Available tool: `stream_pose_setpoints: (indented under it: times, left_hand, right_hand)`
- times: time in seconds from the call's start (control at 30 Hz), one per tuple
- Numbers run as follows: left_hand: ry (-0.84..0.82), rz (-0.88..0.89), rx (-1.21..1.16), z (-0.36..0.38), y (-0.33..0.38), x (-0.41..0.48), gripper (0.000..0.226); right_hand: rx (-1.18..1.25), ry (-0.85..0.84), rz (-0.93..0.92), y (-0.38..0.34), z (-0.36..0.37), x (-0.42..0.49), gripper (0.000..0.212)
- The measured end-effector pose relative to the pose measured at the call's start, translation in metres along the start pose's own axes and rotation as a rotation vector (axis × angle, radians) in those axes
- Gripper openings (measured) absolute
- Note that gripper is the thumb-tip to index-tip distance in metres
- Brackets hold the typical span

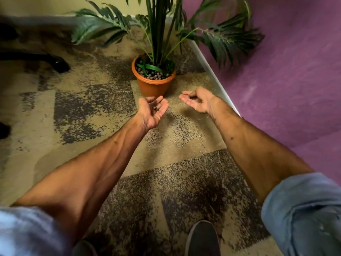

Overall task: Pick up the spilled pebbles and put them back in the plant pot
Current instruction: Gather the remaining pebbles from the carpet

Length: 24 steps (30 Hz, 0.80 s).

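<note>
The plant pot (153, 78) stands at 12 o'clock from the cupped, palm-up left hand (153, 111), nearer than the half-curled, empty-looking right hand (196, 101).

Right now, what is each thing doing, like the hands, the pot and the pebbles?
Left hand: open, palm up, a small dark bit on it, maybe a pebble.
Right hand: palm up, fingers loosely curled, contents unclear.
Plant pot: upright on the carpet.
Pebbles: lying inside the pot around the plant.
Plant: standing upright, leaves spread.
</note>
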<state>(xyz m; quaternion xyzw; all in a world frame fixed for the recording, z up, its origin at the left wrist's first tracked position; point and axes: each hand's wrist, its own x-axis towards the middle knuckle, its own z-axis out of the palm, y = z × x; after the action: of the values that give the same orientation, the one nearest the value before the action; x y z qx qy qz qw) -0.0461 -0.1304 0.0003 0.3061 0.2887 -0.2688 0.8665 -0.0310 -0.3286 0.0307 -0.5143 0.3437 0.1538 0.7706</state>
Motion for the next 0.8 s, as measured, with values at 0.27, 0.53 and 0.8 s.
stream_pose_setpoints:
  times: [0.27, 0.53, 0.8]
  left_hand:
    - [0.067, 0.221, -0.04, 0.029, 0.067, -0.008, 0.03]
    - [0.043, 0.277, -0.003, 0.049, 0.11, 0.005, 0.043]
    - [-0.263, 0.156, -0.137, 0.062, 0.12, 0.004, 0.068]
  right_hand:
    - [0.066, -0.084, -0.005, 0.004, 0.089, -0.006, 0.037]
    - [0.242, -0.103, -0.016, -0.02, 0.124, 0.003, 0.044]
    - [0.405, -0.155, 0.006, -0.022, 0.135, 0.006, 0.068]
